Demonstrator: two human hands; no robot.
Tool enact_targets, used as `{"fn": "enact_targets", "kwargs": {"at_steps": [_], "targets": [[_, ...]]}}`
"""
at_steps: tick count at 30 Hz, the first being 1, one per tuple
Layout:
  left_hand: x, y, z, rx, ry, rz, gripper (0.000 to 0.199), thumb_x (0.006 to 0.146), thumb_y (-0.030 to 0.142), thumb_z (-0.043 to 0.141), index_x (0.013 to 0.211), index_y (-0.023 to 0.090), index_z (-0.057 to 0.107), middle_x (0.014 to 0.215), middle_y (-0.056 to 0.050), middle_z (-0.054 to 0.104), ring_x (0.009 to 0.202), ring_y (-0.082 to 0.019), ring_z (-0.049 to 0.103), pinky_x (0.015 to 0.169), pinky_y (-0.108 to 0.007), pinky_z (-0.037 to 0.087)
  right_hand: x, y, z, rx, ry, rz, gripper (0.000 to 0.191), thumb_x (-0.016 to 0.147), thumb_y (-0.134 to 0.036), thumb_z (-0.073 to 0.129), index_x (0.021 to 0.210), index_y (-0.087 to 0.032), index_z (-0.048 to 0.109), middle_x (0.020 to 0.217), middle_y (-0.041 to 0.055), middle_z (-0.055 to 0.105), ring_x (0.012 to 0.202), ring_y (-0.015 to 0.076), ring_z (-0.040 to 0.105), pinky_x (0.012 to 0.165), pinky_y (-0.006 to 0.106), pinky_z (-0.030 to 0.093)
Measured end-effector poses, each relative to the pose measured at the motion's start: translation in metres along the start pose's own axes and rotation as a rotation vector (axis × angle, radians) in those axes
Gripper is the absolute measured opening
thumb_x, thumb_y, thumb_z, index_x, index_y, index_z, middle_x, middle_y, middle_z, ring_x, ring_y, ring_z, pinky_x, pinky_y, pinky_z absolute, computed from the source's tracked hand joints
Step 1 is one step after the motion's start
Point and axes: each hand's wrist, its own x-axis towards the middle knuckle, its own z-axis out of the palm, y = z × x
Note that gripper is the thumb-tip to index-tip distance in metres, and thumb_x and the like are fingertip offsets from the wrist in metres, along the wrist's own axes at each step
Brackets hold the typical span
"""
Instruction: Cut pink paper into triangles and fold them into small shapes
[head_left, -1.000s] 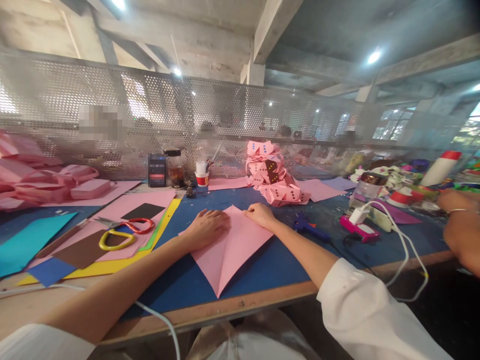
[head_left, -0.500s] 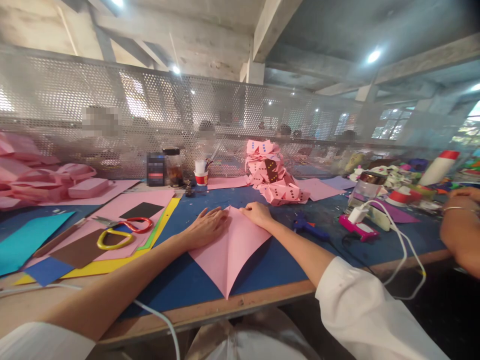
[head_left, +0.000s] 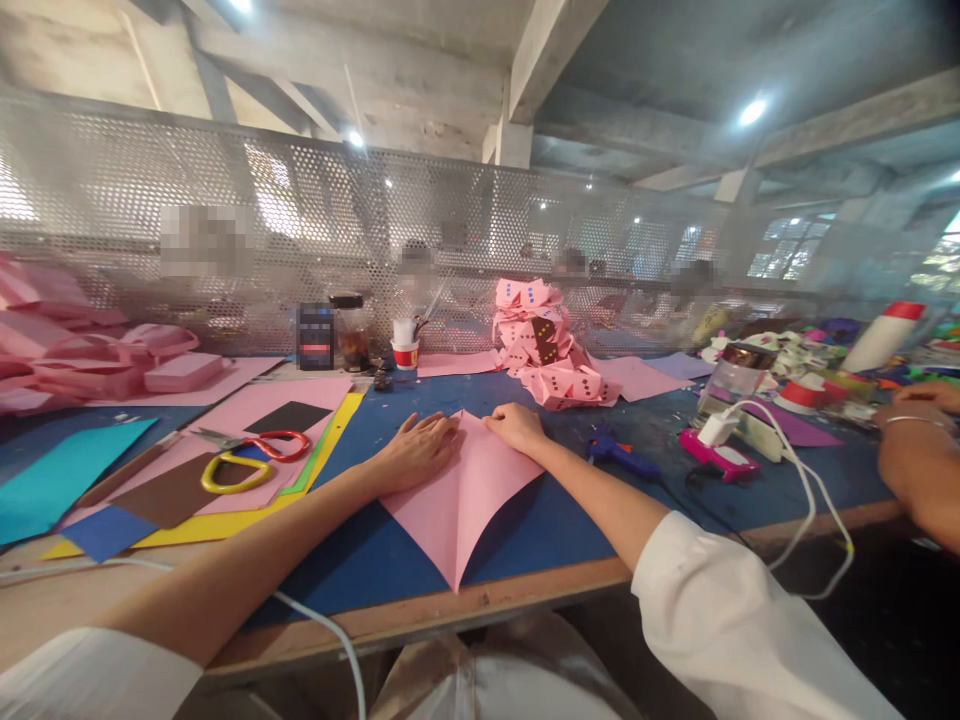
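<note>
A pink paper sheet [head_left: 459, 500] with a crease down its middle lies on the blue mat, one corner pointing at the table's front edge. My left hand [head_left: 420, 452] rests flat on its upper left part, fingers stretched out. At the upper right edge, my right hand [head_left: 517, 428] has its fingers curled together on the paper; the fingertips grip the sheet near its far corner. Scissors [head_left: 238, 474] with red and yellow handles lie on coloured sheets to the left. Behind the hands stands a stack of folded pink paper pieces with dots [head_left: 531, 335].
A blue glue gun [head_left: 622, 455] and a pink power strip [head_left: 718, 457] with white cables lie on the right. Another person's arm [head_left: 919, 465] is at the far right. Pink boxes [head_left: 184, 371] pile up far left; a jar [head_left: 352, 335] stands behind.
The view has shifted very slightly. Both hands hold nearly the same place on the pink sheet.
</note>
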Motion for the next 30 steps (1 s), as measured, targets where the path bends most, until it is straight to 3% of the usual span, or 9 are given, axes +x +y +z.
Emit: {"fn": "enact_targets", "kwargs": {"at_steps": [30], "targets": [[0.0017,-0.0030,0.0050,0.014,0.018,0.008,0.045,0.101,0.044,0.033,0.141,0.028,0.047,0.150,-0.008,0.054,0.147,-0.030,0.039,0.121,-0.061,0.024,-0.0005,-0.0018,-0.0035,0.019,-0.032,0.005,0.026,0.091,-0.043,0.059,0.087,-0.027,0.080,0.099,0.0029,0.079,0.104,0.0233,0.070,0.088,0.030,0.044]]}}
